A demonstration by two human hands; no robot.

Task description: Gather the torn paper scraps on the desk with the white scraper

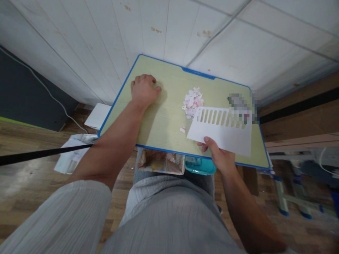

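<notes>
While the person's light grey shirt [169,218] fills the nearest part of the view, two open containers sit just beyond it at the lap, partly hidden under the table's near edge: a brown patterned box [160,170] on the left and, just beside it, a teal tub [201,170], the contents of both too blurred to name. Lower down to the left, white bags [69,158] lie on the wood-patterned floor [26,197]; to the right stand pale stool legs [281,199] with blue feet.

Over the near edge of the yellow-green table [164,123], which is rimmed in blue, the right hand [221,157] grips a white sheet [217,134] by its near edge, thumb on top. A row of long slots runs along the sheet's far side, and the tabletop shows through them. Two or so loose scraps [182,129] lie near its left corner. Just past that corner, a heap of torn white and pinkish paper pieces [193,102] rests on the tabletop, right of the middle.

Well left of the heap, the left hand [144,91] rests back upward on the table, fingers loosely curled, thumb apart; whether anything is under the palm cannot be told. At the far right, a pixelated object [238,102] is unreadable. Behind everything rises a white panelled wall [148,21], with a grey cable [212,38] running down it.
</notes>
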